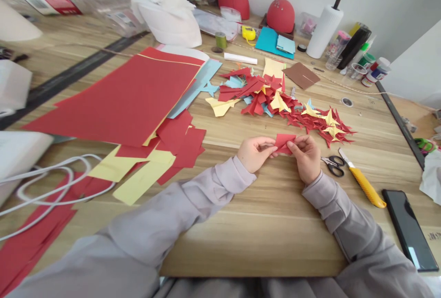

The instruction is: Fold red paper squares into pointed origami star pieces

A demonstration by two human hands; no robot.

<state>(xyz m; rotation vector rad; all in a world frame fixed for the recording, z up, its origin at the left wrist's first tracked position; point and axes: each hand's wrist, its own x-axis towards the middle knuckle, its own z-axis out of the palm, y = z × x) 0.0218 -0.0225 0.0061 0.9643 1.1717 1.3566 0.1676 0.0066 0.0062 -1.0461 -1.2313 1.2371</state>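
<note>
Between my hands is a small piece of red paper (285, 140), partly folded, held just above the wooden table (251, 238). My left hand (255, 151) pinches its left side between thumb and fingers. On the other side, my right hand (306, 156) grips the lower right edge, the thumb pressing on the paper. Beyond my hands lies a heap of folded red, yellow and blue paper shapes (255, 93). A second cluster of pointed red and yellow folded shapes (332, 125) sits close behind my right hand.
Black scissors (334, 165), a yellow utility knife (367, 185) and a phone (409, 229) lie to the right. Large red sheets (131, 100) and cut red and yellow pieces (144, 176) spread on the left, near a white cable (72, 183). Bottles (325, 31) stand at the back.
</note>
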